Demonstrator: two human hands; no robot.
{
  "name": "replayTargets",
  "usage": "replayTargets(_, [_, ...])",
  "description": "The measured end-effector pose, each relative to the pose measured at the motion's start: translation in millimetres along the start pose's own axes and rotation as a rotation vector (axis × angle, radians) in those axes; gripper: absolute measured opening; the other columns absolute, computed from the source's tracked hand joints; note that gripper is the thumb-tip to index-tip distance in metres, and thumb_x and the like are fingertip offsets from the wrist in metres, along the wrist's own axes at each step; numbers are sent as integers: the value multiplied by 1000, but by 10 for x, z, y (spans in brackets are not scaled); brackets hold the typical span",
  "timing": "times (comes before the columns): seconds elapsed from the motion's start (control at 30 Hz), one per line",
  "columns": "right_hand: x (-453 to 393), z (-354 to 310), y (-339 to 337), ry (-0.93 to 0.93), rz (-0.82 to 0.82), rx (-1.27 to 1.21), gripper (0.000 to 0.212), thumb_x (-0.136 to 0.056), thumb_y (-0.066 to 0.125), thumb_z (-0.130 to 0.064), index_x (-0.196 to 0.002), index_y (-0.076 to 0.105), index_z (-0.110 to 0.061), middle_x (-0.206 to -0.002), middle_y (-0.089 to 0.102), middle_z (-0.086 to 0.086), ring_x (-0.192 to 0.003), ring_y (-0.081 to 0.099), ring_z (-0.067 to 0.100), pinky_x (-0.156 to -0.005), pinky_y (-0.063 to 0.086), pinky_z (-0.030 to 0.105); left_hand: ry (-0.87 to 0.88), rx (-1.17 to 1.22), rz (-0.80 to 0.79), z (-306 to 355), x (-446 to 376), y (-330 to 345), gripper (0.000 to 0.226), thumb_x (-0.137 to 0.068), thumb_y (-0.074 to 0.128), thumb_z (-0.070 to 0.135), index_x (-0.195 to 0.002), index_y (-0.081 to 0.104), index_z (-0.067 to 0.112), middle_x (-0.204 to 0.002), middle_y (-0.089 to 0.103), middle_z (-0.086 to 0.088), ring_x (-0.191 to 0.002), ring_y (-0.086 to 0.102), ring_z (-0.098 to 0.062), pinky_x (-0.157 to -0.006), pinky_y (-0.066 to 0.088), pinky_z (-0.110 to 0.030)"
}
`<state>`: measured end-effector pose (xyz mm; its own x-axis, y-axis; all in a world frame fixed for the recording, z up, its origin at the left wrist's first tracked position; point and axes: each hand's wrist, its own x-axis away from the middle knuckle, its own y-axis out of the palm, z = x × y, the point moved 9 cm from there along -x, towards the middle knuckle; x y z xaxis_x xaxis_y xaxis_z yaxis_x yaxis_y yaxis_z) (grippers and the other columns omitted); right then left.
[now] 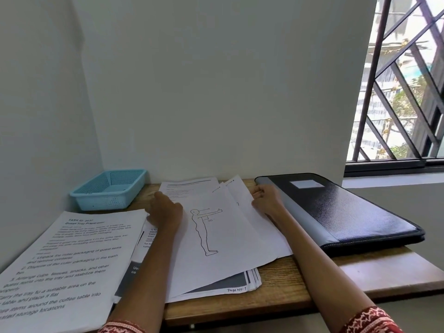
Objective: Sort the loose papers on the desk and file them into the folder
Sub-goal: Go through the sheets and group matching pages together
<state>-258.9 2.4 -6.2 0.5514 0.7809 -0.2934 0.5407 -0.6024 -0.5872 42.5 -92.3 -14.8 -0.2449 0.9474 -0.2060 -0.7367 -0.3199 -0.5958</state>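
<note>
— Nearest the camera? 
— Two patterned red sleeve cuffs at the bottom edge, bare forearms reaching forward over the wooden desk.

— On the near left? 
— A printed sheet with numbered steps, lying flat and hanging over the desk's front-left corner (headed "TASK ID", finer print blurred).

— Centre of the desk? 
— A fanned pile of loose papers; topmost a figure drawing sheet showing a standing outline with arms stretched forward. Beneath it, sheets with grey blocks, one marked "Page No" at the corner.

— The left hand? 
— Resting on the left side of the pile, back of the hand up, fingers pointing away and down onto the paper. Cannot tell whether pinching a sheet or merely pressing: fingertips hidden behind the hand.

— The right hand? 
— At the far right edge of the pile, fingers curled round the edges of the upper sheets, thumb side toward the wall. Gripping the papers, just beside the folder's spine.

— Hands together? 
— Apart, one on each side of the drawing.

— The folder? 
— Black, closed, flat on the right of the desk, grey spine toward the papers, a pale label on its cover; far corner reaching toward the window sill.

— Farther back? 
— A light blue perforated basket in the back-left corner against the wall. Beyond, on the right, a window with a diagonal metal grille.
</note>
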Motion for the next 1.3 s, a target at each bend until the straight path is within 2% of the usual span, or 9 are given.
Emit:
replayTargets(0.1, [18,0,-42,13,17,-32,27,-74,58,5,-85,63,-19,-75,61,-6,-82,61,20,-75,51,34,-60,-34,-38,-70,-27,7,58,-85,65,17,-133,36,5,-135,46,-17,-124,41,-36,-98,37,-44])
replayTargets(0.2, [25,11,-80,28,36,-69,29,-73,54,6,-76,60,-22,-70,57,-8,-78,58,19,-73,50,33,-69,-50,-83,-96,-11,23,65,-83,70,22,-133,33,3,-131,50,-19,-120,47,-37,-96,39,-43])
replayTargets(0.3, [34,40,-153,67,95,-72,26,-75,52,7,-81,64,-15,-72,56,-8,-79,56,19,-72,47,30,-45,-88,-120,-89,8,35,70,-79,75,20,-133,33,2,-128,53,-19,-118,50,-36,-93,41,-43])
replayTargets(0.43, [72,70,-273,102,175,-78,28,-81,49,6,-96,67,-9,-91,53,-3,-88,54,21,-81,48,31,-77,-46,-57,-130,-42,-69,53,-85,67,14,-131,42,4,-126,56,-19,-116,52,-36,-92,42,-43])
replayTargets(0.5, [78,93,-292,110,195,-92,29,-81,48,7,-98,67,-7,-93,53,0,-91,55,22,-83,49,33,-84,-16,-23,-163,-67,-124,45,-88,63,14,-129,48,5,-125,56,-18,-116,52,-36,-92,42,-42])
replayTargets(0.67, [54,103,-265,115,171,-72,29,-81,49,6,-98,67,-9,-92,54,-1,-86,51,19,-74,41,24,-75,64,-62,-202,-105,-71,41,-90,60,17,-129,52,7,-130,54,-16,-119,49,-37,-96,39,-42])
replayTargets(0.8, [21,127,-247,118,170,-78,30,-79,49,7,-98,67,-9,-92,55,-1,-87,54,19,-77,46,28,-58,104,-84,-187,-116,-38,41,-92,57,21,-130,51,6,-133,52,-16,-121,48,-37,-97,39,-41])
replayTargets(1.0, [-17,153,-216,117,157,-79,29,-79,50,6,-96,68,-10,-93,59,2,-85,54,19,-72,42,24,-59,174,-75,-190,-121,-39,40,-94,54,19,-131,50,5,-134,52,-15,-121,48,-37,-98,38,-41])
replayTargets(1.3, [-4,202,-194,131,163,-154,27,-76,51,7,-85,66,-13,-85,60,1,-84,58,21,-76,50,30,-95,218,-35,-183,-68,-57,36,-95,51,17,-127,51,2,-130,54,-19,-118,50,-39,-95,40,-42])
